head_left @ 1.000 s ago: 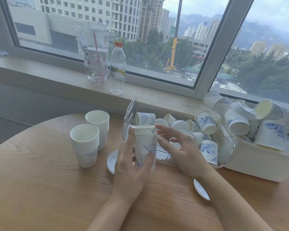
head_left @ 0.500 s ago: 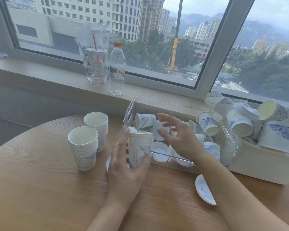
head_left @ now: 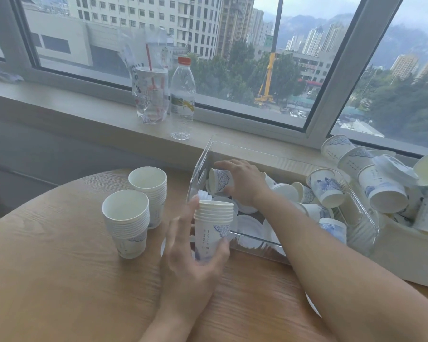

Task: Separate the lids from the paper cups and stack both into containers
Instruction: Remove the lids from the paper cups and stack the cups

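Moved: right hand (head_left: 242, 180) reaches deeper into clear bin (head_left: 361, 233), fingers curling round lying cup (head_left: 220, 180)
Left hand (head_left: 193, 255): fingers wrap nested stack (head_left: 213, 228)
Tip: lift cup out, seat it squarely

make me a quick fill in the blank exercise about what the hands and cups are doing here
1. The left hand holds a nested stack of cups just in front of the clear ____.
2. The right hand reaches into the clear bin and closes on a single ____.
3. ____ finished cup stacks stand on the wooden table to the left of the hands.
4. The water bottle on the windowsill has an orange ____.

Missing words: bin; cup; Two; cap
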`<state>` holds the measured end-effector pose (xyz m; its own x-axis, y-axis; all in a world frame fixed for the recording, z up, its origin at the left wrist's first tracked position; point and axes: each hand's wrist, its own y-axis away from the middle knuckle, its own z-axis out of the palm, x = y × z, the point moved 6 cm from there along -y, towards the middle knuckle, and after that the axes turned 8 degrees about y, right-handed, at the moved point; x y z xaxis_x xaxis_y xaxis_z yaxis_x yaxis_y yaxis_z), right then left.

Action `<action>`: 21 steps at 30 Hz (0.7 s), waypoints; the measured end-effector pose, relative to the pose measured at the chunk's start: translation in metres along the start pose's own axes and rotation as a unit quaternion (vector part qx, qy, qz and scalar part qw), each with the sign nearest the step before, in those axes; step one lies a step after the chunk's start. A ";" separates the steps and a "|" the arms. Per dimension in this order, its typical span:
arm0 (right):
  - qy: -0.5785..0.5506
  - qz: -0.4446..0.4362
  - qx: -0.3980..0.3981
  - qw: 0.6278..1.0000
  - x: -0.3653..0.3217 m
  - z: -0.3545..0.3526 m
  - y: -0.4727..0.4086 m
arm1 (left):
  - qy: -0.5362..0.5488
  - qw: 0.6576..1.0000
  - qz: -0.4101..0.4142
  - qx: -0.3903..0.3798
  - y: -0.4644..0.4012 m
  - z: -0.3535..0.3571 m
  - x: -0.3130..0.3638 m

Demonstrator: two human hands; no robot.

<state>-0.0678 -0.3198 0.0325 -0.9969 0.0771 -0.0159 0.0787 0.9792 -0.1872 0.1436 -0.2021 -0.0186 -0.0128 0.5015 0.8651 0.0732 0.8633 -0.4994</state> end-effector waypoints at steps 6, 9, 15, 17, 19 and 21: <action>-0.024 -0.002 0.060 0.998 0.007 -0.003 0.005 | 0.015 1.000 0.009 -0.003 0.000 0.001 0.005; -0.109 0.019 0.120 0.987 0.012 -0.021 0.018 | 0.018 1.000 0.010 -0.009 0.001 0.002 0.005; -0.499 0.052 0.115 0.858 -0.001 -0.068 0.084 | 0.016 0.999 0.025 -0.027 0.005 0.007 0.004; -0.570 0.045 0.080 0.817 -0.011 -0.073 0.106 | 0.010 0.999 0.035 -0.029 0.006 0.008 0.007; -0.579 0.043 0.064 0.812 -0.016 -0.073 0.122 | 0.010 0.999 0.038 -0.034 0.006 0.009 0.011; -0.580 0.050 0.053 0.812 -0.018 -0.071 0.133 | 0.011 0.998 0.043 -0.041 0.008 0.011 0.015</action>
<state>-0.0393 -0.1779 0.0775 -0.3195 -0.1333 -0.9382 0.2196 0.9527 -0.2102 0.1328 -0.1872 -0.0098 0.0195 0.5707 0.8209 0.1535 0.8096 -0.5665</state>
